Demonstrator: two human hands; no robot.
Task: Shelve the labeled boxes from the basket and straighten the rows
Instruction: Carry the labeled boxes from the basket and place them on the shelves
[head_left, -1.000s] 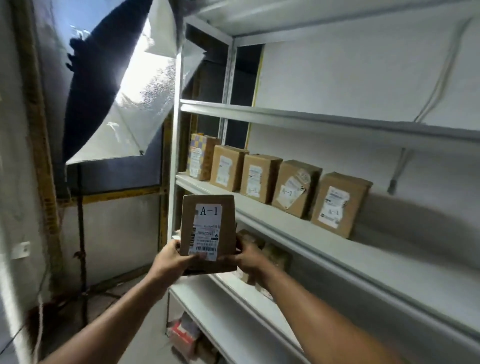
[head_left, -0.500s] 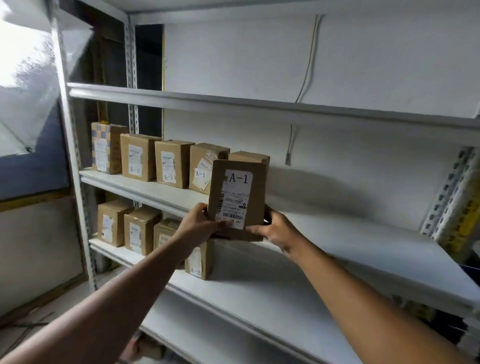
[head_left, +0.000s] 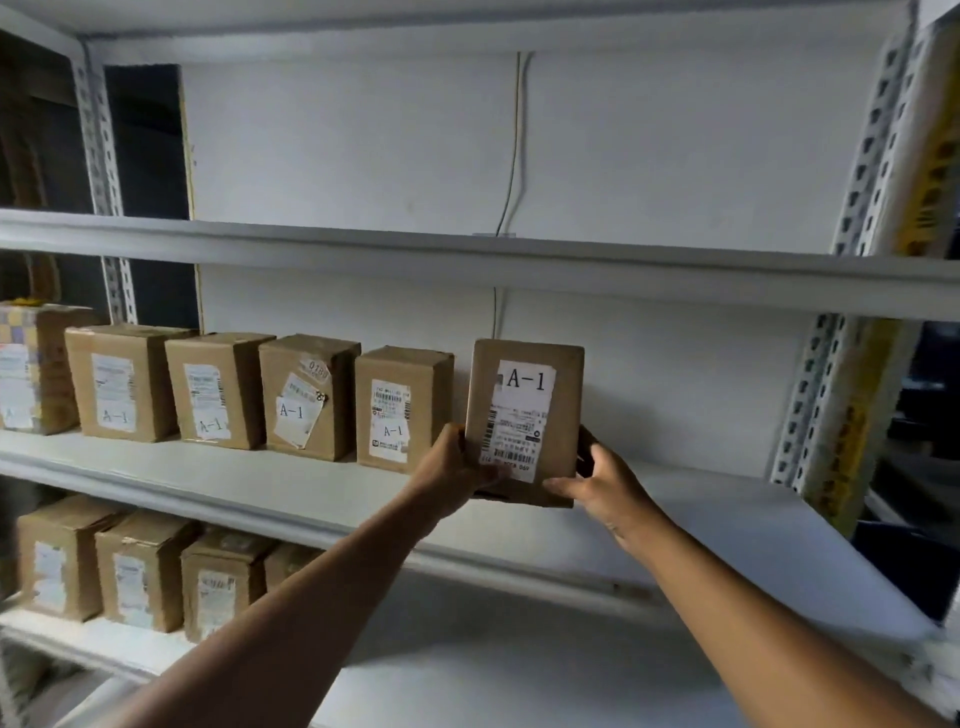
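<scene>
A brown cardboard box (head_left: 524, 395) with a white "A-1" label stands upright over the middle shelf (head_left: 260, 480), held from both sides. My left hand (head_left: 452, 467) grips its lower left edge and my right hand (head_left: 597, 480) its lower right corner. It sits just right of a row of several A-1 labelled boxes (head_left: 402, 408), with a small gap to the nearest one. I cannot tell whether its base touches the shelf. The basket is out of view.
The shelf below holds several more labelled boxes (head_left: 137, 569) at the left. A white shelf board (head_left: 467, 260) runs above. A perforated metal upright (head_left: 831, 395) with yellow-marked wrapping bounds the right side. A thin cable (head_left: 511, 156) hangs on the back wall.
Both hands have carried the A-1 box up and to the right, from in front of the shelving to the end of the A-1 row. The view has swung right to face the shelves.
</scene>
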